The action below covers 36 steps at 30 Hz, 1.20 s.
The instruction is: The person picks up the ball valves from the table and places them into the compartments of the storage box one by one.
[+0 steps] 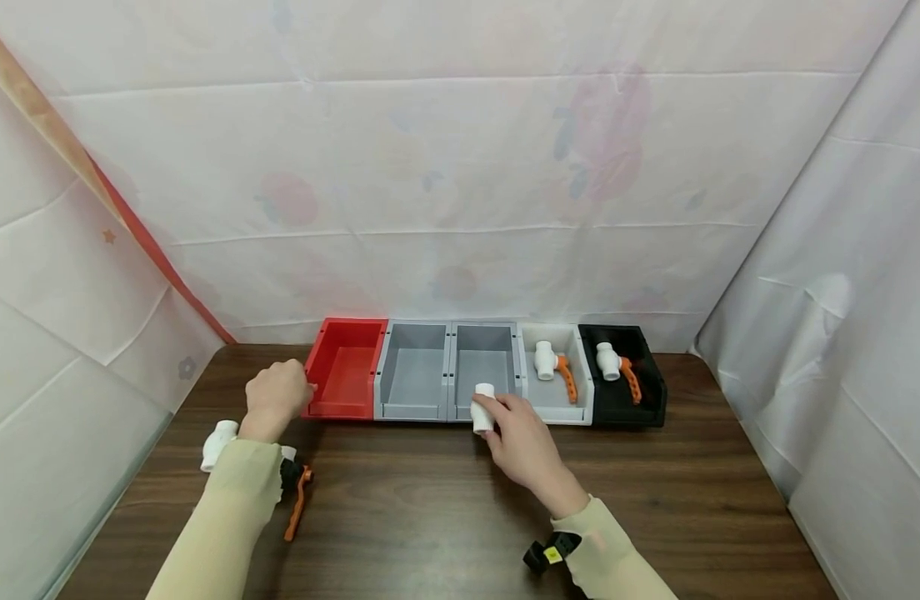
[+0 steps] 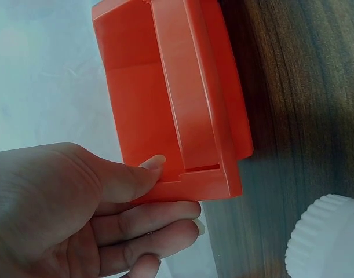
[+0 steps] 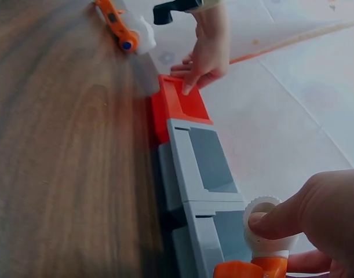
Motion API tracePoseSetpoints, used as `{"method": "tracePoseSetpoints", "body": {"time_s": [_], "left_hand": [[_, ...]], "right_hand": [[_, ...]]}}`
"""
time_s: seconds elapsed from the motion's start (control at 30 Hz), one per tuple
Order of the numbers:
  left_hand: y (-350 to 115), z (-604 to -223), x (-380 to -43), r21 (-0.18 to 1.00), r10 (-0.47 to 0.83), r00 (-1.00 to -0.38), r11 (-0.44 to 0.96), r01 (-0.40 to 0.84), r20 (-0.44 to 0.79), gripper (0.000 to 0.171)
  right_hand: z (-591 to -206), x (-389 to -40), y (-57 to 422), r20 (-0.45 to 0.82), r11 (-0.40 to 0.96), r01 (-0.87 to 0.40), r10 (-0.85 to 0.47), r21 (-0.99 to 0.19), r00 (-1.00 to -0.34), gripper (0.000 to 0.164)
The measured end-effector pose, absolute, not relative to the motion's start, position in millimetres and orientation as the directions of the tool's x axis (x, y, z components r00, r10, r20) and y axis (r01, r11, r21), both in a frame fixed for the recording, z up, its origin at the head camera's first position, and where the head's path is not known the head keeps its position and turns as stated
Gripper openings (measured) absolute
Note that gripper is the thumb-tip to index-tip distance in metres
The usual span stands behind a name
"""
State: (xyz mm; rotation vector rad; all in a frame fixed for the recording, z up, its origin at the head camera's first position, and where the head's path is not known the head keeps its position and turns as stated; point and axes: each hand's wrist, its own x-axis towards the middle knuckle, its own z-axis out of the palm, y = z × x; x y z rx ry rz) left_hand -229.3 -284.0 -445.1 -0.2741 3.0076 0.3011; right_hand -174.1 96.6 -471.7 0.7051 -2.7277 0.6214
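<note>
My left hand (image 1: 272, 398) grips the side wall of the red bin (image 2: 139, 107), with the thumb inside and the other fingers outside. My right hand (image 1: 523, 442) holds a white ball valve (image 1: 483, 410) at the front of the second grey bin (image 1: 486, 367). In the right wrist view, my thumb presses on that valve's white body and its orange handle (image 3: 240, 270) shows below. Two more valves lie by my left forearm: a white body (image 1: 218, 446) and an orange handle (image 1: 298, 504) show, while the sleeve covers the rest.
The bins stand in a row at the table's back edge. A white bin (image 1: 580, 414) and a black bin (image 1: 651, 412) each hold one orange-handled valve. Another grey bin (image 1: 415, 367) stands beside the red one. Pale cloth (image 1: 460, 167) hangs behind and at both sides.
</note>
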Motion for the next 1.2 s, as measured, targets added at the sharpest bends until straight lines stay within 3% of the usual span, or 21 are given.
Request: {"method": "tracePoseSetpoints", "body": {"time_s": [0.33, 0.6, 1.2], "left_hand": [[-283.1, -444.8, -227.6, 0.192, -0.172, -0.976, 0.962, -0.196, -0.137, 0.023], [-286.8, -443.9, -226.5, 0.177, -0.174, -0.974, 0.964, -0.199, -0.143, 0.022], [-285.6, -447.8, -230.3, 0.178, -0.163, -0.983, 0.968, -0.176, -0.086, 0.024]], "right_hand": [[-463.2, -193.7, 90.6, 0.322, 0.8, -0.485, -0.382, -0.354, -0.866, 0.053], [-458.3, -207.9, 85.1, 0.342, 0.804, -0.516, -0.416, -0.295, -0.843, 0.053], [-457.4, -246.9, 71.7, 0.267, 0.853, -0.464, -0.402, -0.238, -0.876, 0.054]]}}
